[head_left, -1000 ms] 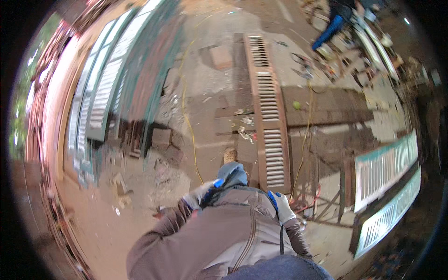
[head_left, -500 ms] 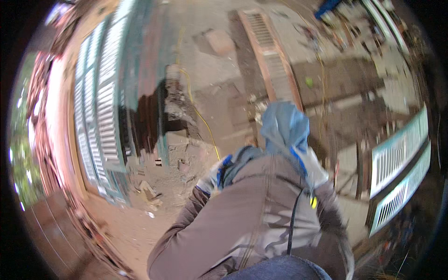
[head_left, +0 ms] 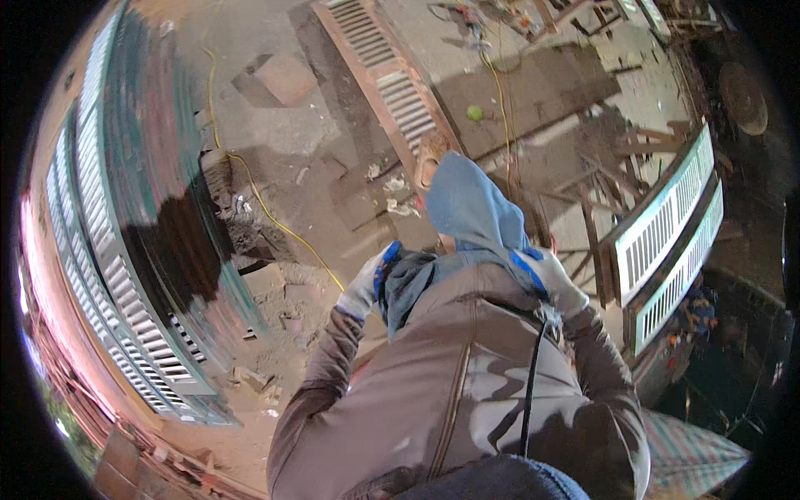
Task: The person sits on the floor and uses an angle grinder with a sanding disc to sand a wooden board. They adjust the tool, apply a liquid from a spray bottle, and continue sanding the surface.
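Note:
A blue-grey hooded cloth garment (head_left: pixel 471 200) is bunched in front of my brown zipped jacket (head_left: pixel 425 375). My left hand (head_left: pixel 367 283), in a white glove with blue palm and fingers, is closed on the darker bunched left part of the garment. On the other side my right hand (head_left: pixel 558 282), gloved the same way, grips the garment's right edge just below the hood. Most of the fingertips are hidden by cloth. A black cord (head_left: pixel 528 392) hangs down the jacket.
Teal louvred shutters (head_left: pixel 125 275) lean along the left, and two more louvred panels (head_left: pixel 662 221) stand at right. A brown louvred shutter (head_left: pixel 385 67) lies ahead. A yellow cable (head_left: pixel 275 217) crosses the dusty ground near rubble (head_left: pixel 279 300) and a green ball-like thing (head_left: pixel 475 113).
The view has swung and steadied, so the shutters and ground appear shifted left. Both hands stay on the garment, and its hood now leans further left and stands higher.

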Demonstrator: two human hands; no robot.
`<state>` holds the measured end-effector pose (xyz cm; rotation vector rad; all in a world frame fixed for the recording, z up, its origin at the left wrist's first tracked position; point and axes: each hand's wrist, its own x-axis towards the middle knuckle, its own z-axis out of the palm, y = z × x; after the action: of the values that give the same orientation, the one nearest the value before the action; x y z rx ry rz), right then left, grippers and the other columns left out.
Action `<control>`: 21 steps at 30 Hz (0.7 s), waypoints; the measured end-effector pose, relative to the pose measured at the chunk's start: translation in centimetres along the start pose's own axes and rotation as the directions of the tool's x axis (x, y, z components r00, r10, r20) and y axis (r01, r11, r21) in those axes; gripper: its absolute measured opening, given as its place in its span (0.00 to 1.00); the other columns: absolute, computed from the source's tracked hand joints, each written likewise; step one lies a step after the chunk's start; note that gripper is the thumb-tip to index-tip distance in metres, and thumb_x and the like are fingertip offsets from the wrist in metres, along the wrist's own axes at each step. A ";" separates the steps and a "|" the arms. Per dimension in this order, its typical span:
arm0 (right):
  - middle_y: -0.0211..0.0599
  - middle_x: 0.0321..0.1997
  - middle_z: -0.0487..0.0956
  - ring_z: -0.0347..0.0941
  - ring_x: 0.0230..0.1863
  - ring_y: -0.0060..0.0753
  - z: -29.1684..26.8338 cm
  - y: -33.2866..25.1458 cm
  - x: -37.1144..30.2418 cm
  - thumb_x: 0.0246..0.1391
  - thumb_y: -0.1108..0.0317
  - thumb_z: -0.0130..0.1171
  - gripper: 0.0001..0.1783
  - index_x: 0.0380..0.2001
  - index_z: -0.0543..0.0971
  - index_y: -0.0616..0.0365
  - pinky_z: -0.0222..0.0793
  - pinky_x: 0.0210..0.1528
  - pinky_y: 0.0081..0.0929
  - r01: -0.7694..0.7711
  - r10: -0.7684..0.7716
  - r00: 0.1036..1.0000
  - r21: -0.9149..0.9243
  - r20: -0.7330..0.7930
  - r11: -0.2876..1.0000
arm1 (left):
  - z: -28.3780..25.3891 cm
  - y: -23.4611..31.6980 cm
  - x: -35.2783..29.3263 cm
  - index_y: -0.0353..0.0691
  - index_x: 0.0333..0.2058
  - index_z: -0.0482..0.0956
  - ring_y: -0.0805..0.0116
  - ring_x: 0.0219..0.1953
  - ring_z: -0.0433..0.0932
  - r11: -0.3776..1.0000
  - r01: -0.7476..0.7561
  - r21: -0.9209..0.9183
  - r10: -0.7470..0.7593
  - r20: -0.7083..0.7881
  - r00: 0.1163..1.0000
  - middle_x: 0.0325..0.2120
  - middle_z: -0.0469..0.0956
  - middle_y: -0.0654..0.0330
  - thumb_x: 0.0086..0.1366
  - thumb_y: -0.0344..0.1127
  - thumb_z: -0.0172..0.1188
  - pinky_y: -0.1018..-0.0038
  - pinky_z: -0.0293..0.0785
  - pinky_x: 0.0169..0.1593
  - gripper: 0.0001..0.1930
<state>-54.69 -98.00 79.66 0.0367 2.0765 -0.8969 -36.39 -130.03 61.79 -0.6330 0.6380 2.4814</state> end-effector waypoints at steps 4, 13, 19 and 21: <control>0.33 0.28 0.81 0.69 0.29 0.20 -2.1 -4.6 1.2 0.59 0.51 0.63 0.26 0.37 0.83 0.70 0.70 0.35 0.27 -0.113 0.114 0.986 -0.015 0.118 0.993 | 5.1 2.3 0.0 0.41 0.60 0.72 0.67 0.58 0.72 0.526 -0.323 0.787 0.175 0.271 0.946 0.57 0.75 0.58 0.71 0.37 0.54 0.70 0.67 0.62 0.20; 0.39 0.31 0.82 0.72 0.34 0.26 4.9 -2.4 3.5 0.58 0.46 0.62 0.28 0.37 0.83 0.67 0.70 0.40 0.32 -0.015 0.012 0.999 -0.090 -0.033 0.996 | 5.1 5.4 -1.5 0.33 0.63 0.65 0.60 0.62 0.71 0.883 0.177 -0.435 -0.123 0.151 0.981 0.61 0.71 0.52 0.77 0.43 0.42 0.67 0.62 0.68 0.24; 0.40 0.35 0.84 0.75 0.36 0.26 2.8 -0.4 0.6 0.56 0.39 0.61 0.33 0.41 0.83 0.65 0.71 0.43 0.28 -0.104 0.111 0.987 0.066 -0.118 0.992 | -0.4 0.2 -0.4 0.31 0.64 0.64 0.60 0.63 0.70 0.958 0.148 -0.244 -0.138 0.060 0.989 0.61 0.70 0.52 0.78 0.45 0.38 0.65 0.62 0.69 0.26; 0.37 0.36 0.83 0.74 0.37 0.24 3.0 0.5 0.4 0.57 0.40 0.61 0.33 0.41 0.84 0.65 0.71 0.43 0.27 -0.104 0.127 0.982 0.163 -0.136 0.981 | -1.1 2.0 1.5 0.32 0.63 0.65 0.62 0.62 0.71 0.806 0.399 -0.436 -0.249 0.362 0.898 0.61 0.71 0.52 0.78 0.45 0.40 0.66 0.64 0.68 0.25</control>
<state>-52.71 -99.54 77.92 0.3125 2.1096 -1.0078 -38.32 -131.70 60.75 -0.4915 -0.2367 2.3326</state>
